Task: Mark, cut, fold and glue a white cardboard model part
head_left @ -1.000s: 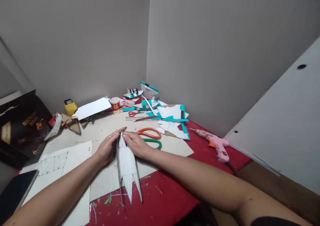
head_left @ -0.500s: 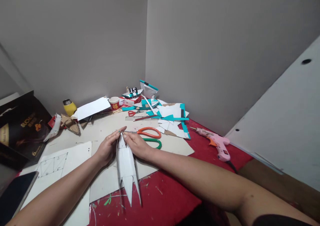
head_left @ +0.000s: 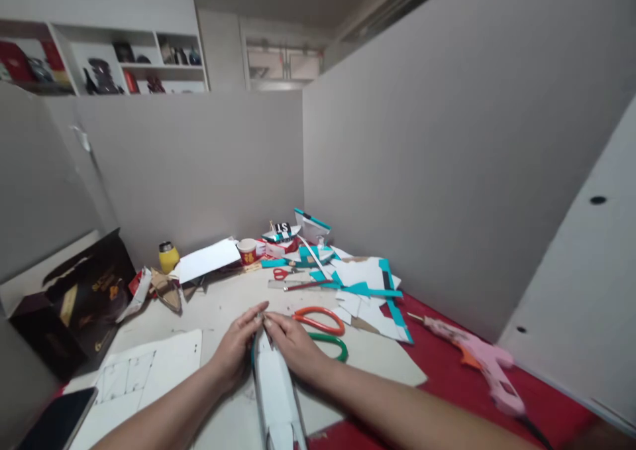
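Note:
A long white paper model (head_left: 275,393) with a pointed front lies lengthwise on a sheet of grey cardboard (head_left: 382,364). My left hand (head_left: 236,354) presses against its left side and my right hand (head_left: 293,344) against its right side. The fingertips of both hands pinch together at the model's far tip. The model's near end runs out of the bottom of the picture.
Orange and green scissors (head_left: 322,327) lie just right of my right hand. A pink glue gun (head_left: 477,364) rests on the red table cover. Teal and white paper scraps (head_left: 368,291), a metal ruler (head_left: 293,283), a paper cup (head_left: 247,251), a yellow bottle (head_left: 167,256), a dark box (head_left: 79,301) and a drawn sheet (head_left: 144,370) surround the cardboard.
The view has tilted upward, so shelves show above the partition and everything sits lower in the picture. Both hands keep the same pinch on the model's tip.

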{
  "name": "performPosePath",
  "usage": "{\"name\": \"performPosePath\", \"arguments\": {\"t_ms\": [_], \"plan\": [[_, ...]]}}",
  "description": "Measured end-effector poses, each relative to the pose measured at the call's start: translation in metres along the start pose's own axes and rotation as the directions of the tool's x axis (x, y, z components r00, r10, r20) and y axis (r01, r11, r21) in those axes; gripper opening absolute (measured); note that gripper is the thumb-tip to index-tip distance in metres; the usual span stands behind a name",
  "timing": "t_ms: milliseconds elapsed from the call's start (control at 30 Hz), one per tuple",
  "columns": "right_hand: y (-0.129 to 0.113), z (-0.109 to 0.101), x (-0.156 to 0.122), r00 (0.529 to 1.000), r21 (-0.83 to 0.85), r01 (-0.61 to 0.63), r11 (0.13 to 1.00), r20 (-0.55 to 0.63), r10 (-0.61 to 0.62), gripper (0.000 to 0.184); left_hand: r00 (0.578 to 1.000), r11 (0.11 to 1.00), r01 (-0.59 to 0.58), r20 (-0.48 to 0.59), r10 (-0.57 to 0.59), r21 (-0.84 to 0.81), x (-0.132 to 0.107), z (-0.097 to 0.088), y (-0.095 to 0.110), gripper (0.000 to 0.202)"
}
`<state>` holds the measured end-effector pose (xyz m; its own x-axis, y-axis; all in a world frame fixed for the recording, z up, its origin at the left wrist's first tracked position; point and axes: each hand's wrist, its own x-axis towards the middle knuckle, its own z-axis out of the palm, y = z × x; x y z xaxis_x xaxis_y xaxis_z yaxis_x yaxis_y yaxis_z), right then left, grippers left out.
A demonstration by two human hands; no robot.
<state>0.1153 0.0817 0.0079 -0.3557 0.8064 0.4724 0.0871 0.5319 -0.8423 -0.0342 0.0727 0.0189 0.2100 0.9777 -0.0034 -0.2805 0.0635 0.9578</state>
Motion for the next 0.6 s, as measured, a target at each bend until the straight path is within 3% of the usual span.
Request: {"name": "performPosePath", "arguments": {"t_ms": [133, 367, 600], "plan": [[0.0042, 0.0019, 0.0018, 1.000, -0.015, 0.019, 1.000, -0.004, -0.019, 0.041, 0.996, 0.998, -0.060, -0.059, 0.061, 0.032, 0.0006, -0.0039, -0.0050, 0.054], [0.0044, 0.0035, 0.0015, 1.000, -0.014, 0.012, 1.000, -0.002, -0.012, 0.043, 0.995, 0.998, -0.055, -0.083, 0.055, 0.001, -0.0020, -0.0034, -0.0067, 0.066], [0.0029, 0.0028, 0.0014, 1.000, 0.011, 0.018, 1.000, 0.004, -0.018, 0.042, 0.997, 0.997, -0.064, -0.033, 0.063, -0.035, -0.0011, 0.0034, -0.0045, 0.038]]}}
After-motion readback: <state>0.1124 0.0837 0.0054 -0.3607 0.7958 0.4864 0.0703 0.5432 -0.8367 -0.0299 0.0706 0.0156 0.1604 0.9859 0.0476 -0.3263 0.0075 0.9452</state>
